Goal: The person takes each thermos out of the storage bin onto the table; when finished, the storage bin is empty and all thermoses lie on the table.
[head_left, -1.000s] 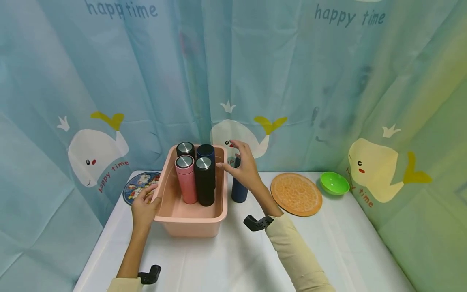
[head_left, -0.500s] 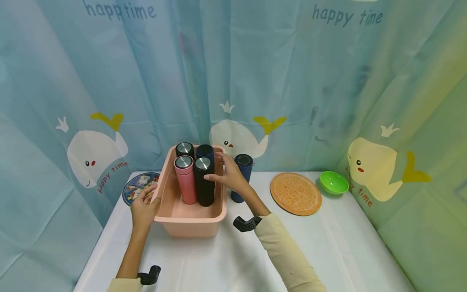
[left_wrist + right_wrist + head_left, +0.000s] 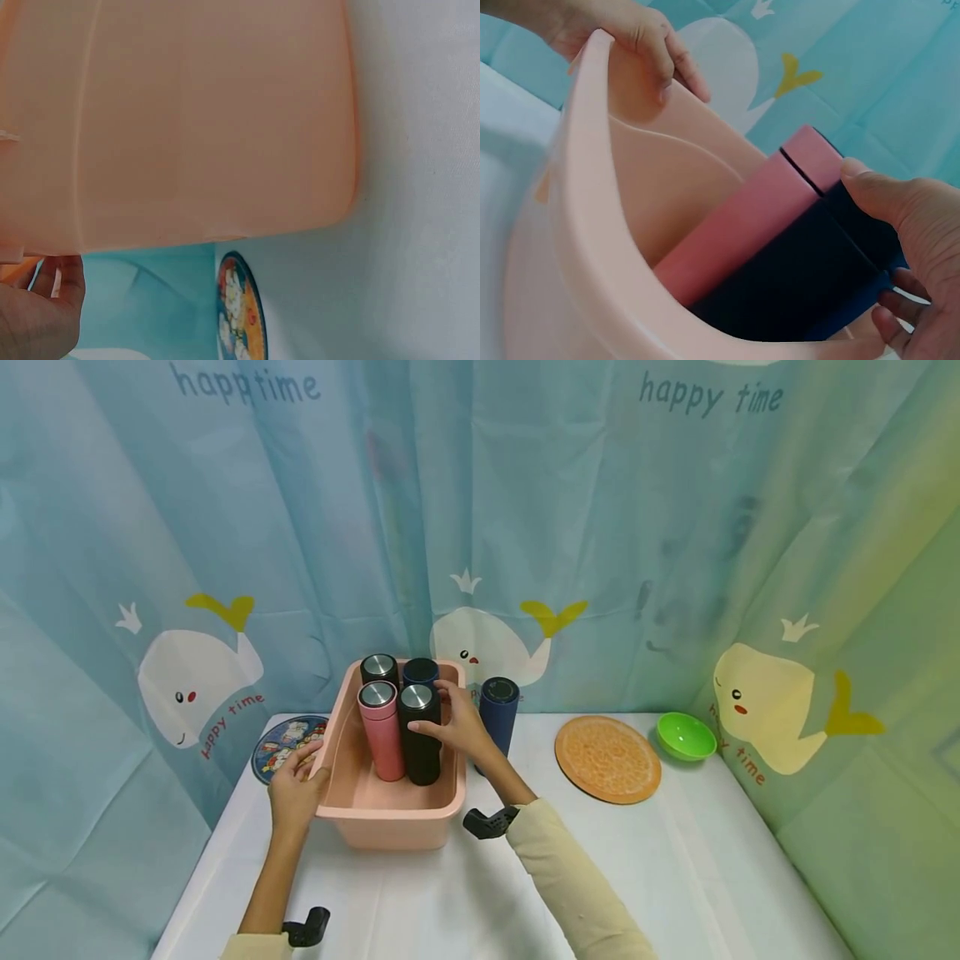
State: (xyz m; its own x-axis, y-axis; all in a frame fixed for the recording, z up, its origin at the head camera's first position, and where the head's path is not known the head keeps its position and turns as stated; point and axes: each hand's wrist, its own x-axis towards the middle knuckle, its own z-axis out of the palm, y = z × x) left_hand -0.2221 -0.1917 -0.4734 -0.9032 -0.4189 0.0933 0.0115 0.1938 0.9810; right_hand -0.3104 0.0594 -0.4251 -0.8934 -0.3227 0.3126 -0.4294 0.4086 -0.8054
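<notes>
A peach-coloured plastic bin (image 3: 386,812) stands on the table with several thermos bottles upright inside. My left hand (image 3: 295,793) grips its left rim; in the right wrist view the thumb lies over the inner wall. At the front of the bin, a pink thermos (image 3: 385,739) stands beside a black thermos (image 3: 420,752) with a silver lid top. My right hand (image 3: 462,727) holds this black thermos near its top, thumb at the front and fingers behind. Another black thermos (image 3: 379,667) and a dark blue thermos (image 3: 422,671) are partly hidden behind them.
Just right of the bin stands another dark blue thermos (image 3: 499,706), partly behind my right forearm. Farther right lie a round orange mat (image 3: 607,760) and a green bowl (image 3: 686,736). A patterned round mat (image 3: 281,745) is left of the bin. A curtain (image 3: 600,527) hangs behind.
My right hand has moved left from the standing blue thermos, over the bin's right rim, and taken hold of the front black thermos. My left hand stays on the rim.
</notes>
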